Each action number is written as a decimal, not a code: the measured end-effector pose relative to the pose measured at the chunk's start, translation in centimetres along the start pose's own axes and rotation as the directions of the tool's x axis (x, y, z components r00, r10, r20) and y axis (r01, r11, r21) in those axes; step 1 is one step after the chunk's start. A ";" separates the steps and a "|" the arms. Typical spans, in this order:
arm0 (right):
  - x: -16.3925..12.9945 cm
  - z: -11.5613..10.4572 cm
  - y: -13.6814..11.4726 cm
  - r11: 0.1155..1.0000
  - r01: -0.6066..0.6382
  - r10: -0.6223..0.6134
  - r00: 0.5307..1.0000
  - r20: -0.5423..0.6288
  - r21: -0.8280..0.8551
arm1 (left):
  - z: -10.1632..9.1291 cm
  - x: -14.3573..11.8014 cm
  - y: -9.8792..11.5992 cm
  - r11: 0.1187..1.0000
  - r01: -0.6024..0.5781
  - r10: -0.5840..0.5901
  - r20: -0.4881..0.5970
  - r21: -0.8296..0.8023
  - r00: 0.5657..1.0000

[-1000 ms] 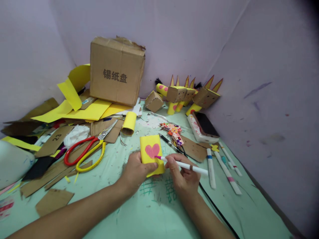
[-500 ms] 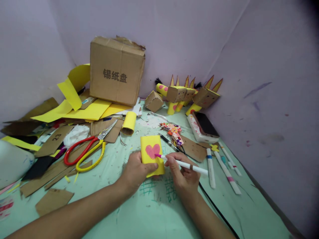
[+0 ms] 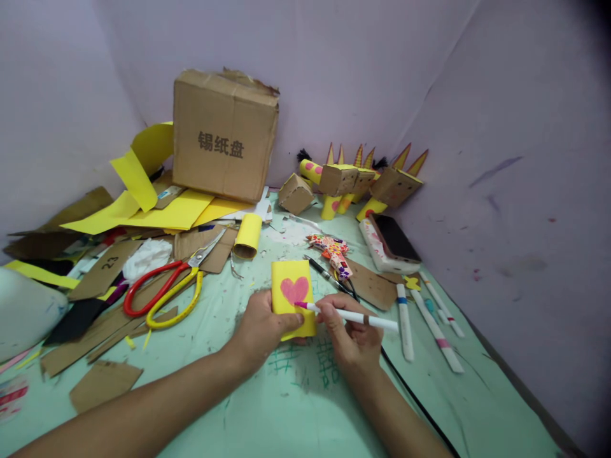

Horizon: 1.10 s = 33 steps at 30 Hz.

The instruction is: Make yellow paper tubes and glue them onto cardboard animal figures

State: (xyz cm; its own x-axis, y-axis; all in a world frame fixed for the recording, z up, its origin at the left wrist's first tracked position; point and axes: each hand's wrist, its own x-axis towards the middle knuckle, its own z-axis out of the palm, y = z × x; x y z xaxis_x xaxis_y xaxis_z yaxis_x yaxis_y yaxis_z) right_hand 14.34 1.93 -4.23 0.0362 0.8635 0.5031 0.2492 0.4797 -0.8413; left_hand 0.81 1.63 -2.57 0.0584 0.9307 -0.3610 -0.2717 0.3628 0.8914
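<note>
My left hand [image 3: 265, 324] grips a yellow paper-covered piece [image 3: 282, 272], perhaps a flattened tube, by its lower left side, thumb across the front. A filled pink heart [image 3: 294, 290] is drawn on its face. Between the fingers of my right hand [image 3: 351, 331] is a white marker [image 3: 351, 315] with a magenta tip and a brown band. The tip is at the lower part of the heart; whether it touches the paper I cannot tell. Behind the held piece a yellow-covered cardboard tube [image 3: 248, 234] lies on the green cloth [image 3: 267, 413].
Scissors [image 3: 162, 292] with red and yellow handles lie left among cardboard scraps. Behind stand a cardboard box [image 3: 224, 137] and several yellow horned figures [image 3: 341, 181]. On the right are a phone [image 3: 395, 236], a patterned glue gun [image 3: 334, 251], several markers [image 3: 436, 331] and a black cable [image 3: 415, 404].
The marker tip has moved slightly down and left, from the heart's lower middle toward its bottom point. Both hands keep their hold.
</note>
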 end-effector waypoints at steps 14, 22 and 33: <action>0.1 -0.5 0.2 0.998 0.056 -0.057 0.997 0.050 0.018 | 0.1 -0.3 0.4 1.000 0.022 -0.022 0.002 0.021 1.000; 0.1 -0.6 0.0 0.998 0.066 -0.066 0.995 0.081 0.003 | 0.1 -0.3 0.4 0.999 0.015 -0.016 0.018 0.031 1.000; 0.2 -0.5 -0.1 0.997 0.073 -0.074 0.993 0.089 0.017 | 0.1 -0.3 0.4 1.000 0.004 -0.005 0.027 0.015 1.000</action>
State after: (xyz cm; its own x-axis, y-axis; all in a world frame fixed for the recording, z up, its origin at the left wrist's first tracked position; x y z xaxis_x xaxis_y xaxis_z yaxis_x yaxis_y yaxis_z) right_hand 14.79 1.99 -3.92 -0.0682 0.8361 0.5443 0.2347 0.5437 -0.8058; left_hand 0.77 1.54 -2.09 0.0856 0.9300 -0.3576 -0.2566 0.3673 0.8940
